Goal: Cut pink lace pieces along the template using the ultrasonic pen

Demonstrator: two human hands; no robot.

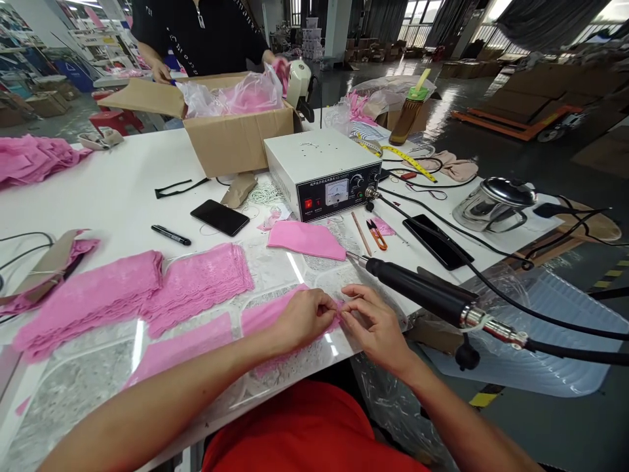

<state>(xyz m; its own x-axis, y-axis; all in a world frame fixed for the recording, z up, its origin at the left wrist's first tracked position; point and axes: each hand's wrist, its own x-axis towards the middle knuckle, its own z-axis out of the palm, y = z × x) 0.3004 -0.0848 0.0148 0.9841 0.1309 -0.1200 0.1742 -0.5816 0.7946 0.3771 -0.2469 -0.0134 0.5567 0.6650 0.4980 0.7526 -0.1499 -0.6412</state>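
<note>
My left hand (305,319) and my right hand (374,326) meet near the table's front edge, each pinching the right end of a pink fabric piece (263,316). The rest of that piece lies flat on the table to the left, partly under my left forearm. Another pink piece (191,344) lies under that forearm. Beyond my hands, a pink cup-shaped piece (307,239) rests by the metal tip of a black handheld tool (422,288). Two stacks of pink lace fabric, a left stack (98,295) and a right stack (201,283), sit at the left.
A white control box (322,164) stands behind, cabled to the tool. Orange thread snips (377,235), a phone (437,241), another phone (219,217), a marker (170,235) and a glass jug (494,204) lie around. A person (206,33) stands behind a cardboard box (236,141).
</note>
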